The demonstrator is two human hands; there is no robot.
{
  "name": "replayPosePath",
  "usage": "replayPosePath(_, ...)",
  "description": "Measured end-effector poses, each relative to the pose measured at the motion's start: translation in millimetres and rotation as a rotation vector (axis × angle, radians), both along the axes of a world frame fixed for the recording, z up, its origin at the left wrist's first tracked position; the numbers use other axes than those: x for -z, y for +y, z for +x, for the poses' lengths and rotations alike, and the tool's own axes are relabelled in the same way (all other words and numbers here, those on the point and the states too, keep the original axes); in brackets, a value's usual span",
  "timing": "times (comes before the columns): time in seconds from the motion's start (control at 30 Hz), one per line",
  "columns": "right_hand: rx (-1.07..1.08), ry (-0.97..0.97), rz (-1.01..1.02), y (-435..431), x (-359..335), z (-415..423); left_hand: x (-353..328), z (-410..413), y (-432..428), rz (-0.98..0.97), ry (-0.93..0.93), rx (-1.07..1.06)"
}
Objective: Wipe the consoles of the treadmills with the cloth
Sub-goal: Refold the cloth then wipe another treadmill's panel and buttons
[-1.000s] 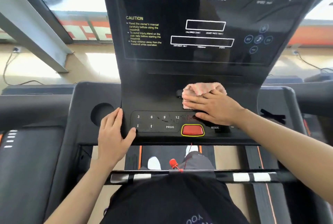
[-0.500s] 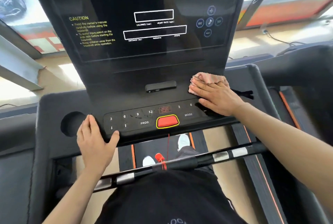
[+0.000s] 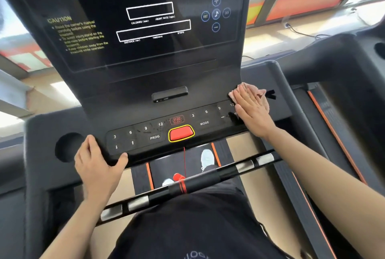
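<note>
A black treadmill console [image 3: 145, 83] fills the view, with an upright display panel and a button strip below it. My right hand [image 3: 253, 110] lies flat on a pink cloth [image 3: 257, 92] at the right end of the button strip, fingers together, pressing it down. The cloth shows only past my fingertips. My left hand [image 3: 98, 165] rests on the console's lower left corner beside the "3" key, thumb hooked over the front edge, holding nothing loose.
A red stop button [image 3: 180, 133] sits mid-strip with a red safety cord [image 3: 184, 162] hanging from it. A round cup hole [image 3: 67, 147] is left of my left hand. A black handlebar [image 3: 198, 183] crosses below the console. Another treadmill [image 3: 341, 83] stands to the right.
My right hand has slid the cloth rightward, from the console's middle to its right end. The left hand has stayed on the left corner. My view has swung to the right.
</note>
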State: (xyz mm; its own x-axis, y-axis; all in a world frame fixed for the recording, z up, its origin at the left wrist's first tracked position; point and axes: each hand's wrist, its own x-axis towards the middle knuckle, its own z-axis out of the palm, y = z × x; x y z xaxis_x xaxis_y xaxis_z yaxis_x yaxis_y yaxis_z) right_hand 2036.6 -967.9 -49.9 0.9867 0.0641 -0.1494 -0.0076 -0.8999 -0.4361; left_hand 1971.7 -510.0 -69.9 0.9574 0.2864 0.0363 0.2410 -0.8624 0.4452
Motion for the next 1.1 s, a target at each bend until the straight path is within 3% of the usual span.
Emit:
replayPosePath(0.27, 0.035, -0.128, -0.212, 26.9, 11.2, -35.6, -1.7, -2.7, 0.5, -0.017, 0.011, 0.000)
replayPosePath(0.5, 0.062, -0.155, -0.220, 77.8, 14.9, -48.6, -2.5, -4.0, 0.1, -0.019, 0.011, 0.015)
replayPosePath(1.1, -0.277, -0.140, -0.201, 227.0, 7.4, -43.8, -4.9, -14.1, 25.5, -0.072, 0.012, 0.157)
